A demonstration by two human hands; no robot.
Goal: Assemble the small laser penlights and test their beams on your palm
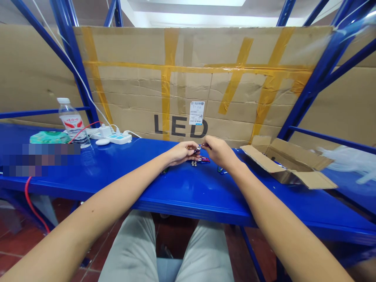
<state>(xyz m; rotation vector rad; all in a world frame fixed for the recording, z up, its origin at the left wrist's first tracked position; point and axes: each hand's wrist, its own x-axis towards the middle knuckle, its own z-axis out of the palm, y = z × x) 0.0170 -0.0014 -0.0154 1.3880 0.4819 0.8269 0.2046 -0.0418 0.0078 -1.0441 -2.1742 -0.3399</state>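
L hand [179, 153]: fingers clamped on small part [198, 148], ring-like end showing, held above tbl [188, 192], approx. ctr. R hand [220, 150] just beside part; fingers bent, can't tell if clamped on anything. Under hands, on tbl: red pcs [205, 159], metal bits [194, 163] adj. Open box [288, 178] at R; bottle [72, 122], pwr strip [117, 138] at L.

Bare blue desk [190, 194] lies open along its near edge between the two forearms, and again left of the left forearm [117, 188]. A tall cardboard panel [132, 98] blocks the far edge. Toward the far left corner stand a bottle [73, 124] and a power strip [120, 137]; on the right, an open carton [264, 159] spreads its flaps, leaving a narrower gap beside the right forearm [261, 192].
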